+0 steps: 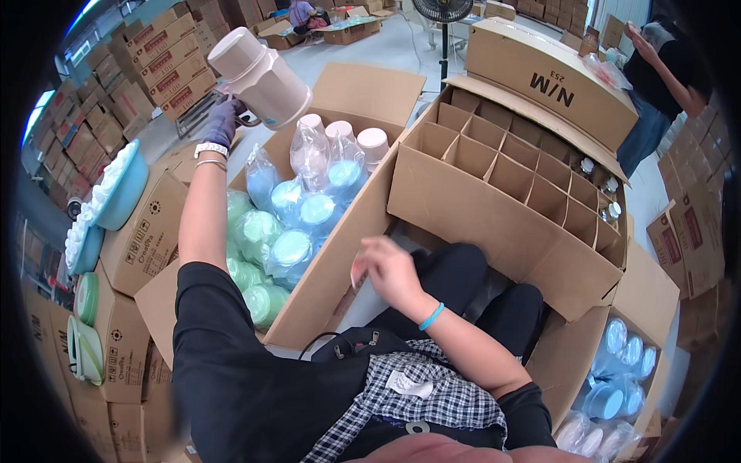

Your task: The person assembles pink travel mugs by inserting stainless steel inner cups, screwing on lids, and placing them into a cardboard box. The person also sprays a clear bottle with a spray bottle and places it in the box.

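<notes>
My left hand (225, 122), in a purple glove, is closed on the handle of a pale pink vacuum flask (266, 83). The flask is tilted above the far left part of an open carton (340, 255). Inside that carton are bagged blue flasks (316, 212), green flasks (258, 231) and several pale pink ones (373, 147). My bare right hand (390, 270) is raised over my lap beside the carton's right wall. Its fingers are curled and slightly blurred, with a small pinkish-white piece (357, 271) at their tips that I cannot make out.
A carton with cardboard dividers (494, 224) stands ahead right, silvery-topped items (610, 210) in its right-hand cells. Another carton of bagged blue flasks (606, 400) is at lower right. Blue basins (123, 189) rest on boxes at left. A fan (443, 38) and a person (665, 81) are beyond.
</notes>
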Motion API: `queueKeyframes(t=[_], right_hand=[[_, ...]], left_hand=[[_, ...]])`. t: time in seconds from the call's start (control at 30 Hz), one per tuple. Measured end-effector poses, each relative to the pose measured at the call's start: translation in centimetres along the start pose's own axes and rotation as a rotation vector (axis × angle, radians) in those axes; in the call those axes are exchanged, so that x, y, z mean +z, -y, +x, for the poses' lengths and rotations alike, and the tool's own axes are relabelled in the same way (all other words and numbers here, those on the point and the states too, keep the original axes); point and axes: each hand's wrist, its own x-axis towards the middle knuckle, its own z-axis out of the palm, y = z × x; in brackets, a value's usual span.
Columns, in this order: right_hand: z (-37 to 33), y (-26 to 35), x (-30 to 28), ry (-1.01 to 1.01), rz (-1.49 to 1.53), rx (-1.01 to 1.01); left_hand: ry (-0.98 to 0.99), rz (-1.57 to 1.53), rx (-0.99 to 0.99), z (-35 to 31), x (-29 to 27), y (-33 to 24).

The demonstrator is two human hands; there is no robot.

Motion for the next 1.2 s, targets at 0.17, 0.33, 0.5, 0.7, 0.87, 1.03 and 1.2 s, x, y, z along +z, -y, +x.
queueKeyframes(t=[0.17,0.33,0.5,0.7,0.87,1.03,1.2], right_hand=[[-2.7,-0.6,-1.4,0.174,-0.152,0.215],[-4.0,-0.1,-12.2,-0.531,0.387,0.332],[-9.9,12.0,-18.1,-0.82,-0.186,-0.026],[-21.7,6.8,-18.7,-0.709,0.276,0.671],[-28.8,4.7,-15.4,-0.655,0.301,0.608],[-27.7,5.0,-13.7,-0.652,0.817,0.953],[-20.5,4.7,-13.4,-0.527,-0.07,0.302]], left_hand=[[0.172,-0.133,0.014,-7.0,6.8,-4.6],[0.669,-0.168,0.141,-20.4,17.9,-9.4],[0.68,0.356,1.005,-36.4,24.9,-12.1],[1.133,0.184,1.199,-46.6,29.9,-4.1],[0.997,0.087,0.515,-45.9,27.2,0.7],[1.239,-0.002,-0.383,-45.5,23.0,5.0],[0.91,-0.071,-0.46,-44.8,21.5,3.2]])
